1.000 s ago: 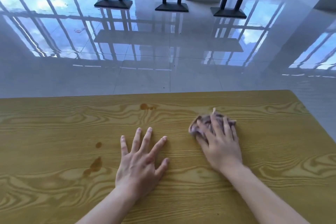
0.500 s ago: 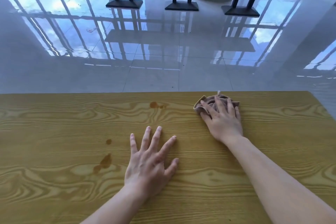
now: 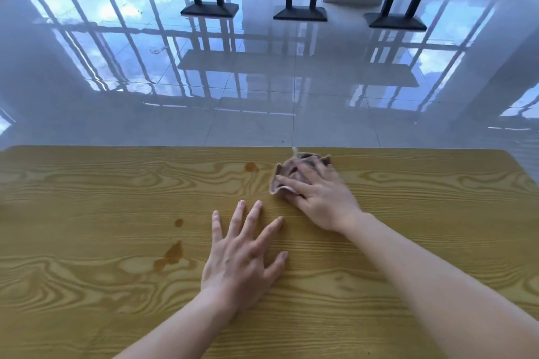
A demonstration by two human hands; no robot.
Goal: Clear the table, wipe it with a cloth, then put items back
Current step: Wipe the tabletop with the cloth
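We've got the R hand [image 3: 318,198] pressed down on the crumpled cloth [image 3: 287,172], fingers straight & spread across it, right by the far edge of the table [image 3: 87,198]. The L hand [image 3: 240,262] lies palm-down on the wood nearer us, all 5 fingers splayed wide, holding nothing. We see 3 brown stains [image 3: 172,255] left of the hands, 1 just beside the cloth.

The wood-grain table [image 3: 437,213] bears a crumpled cloth [image 3: 287,169] and brown stains [image 3: 172,255].
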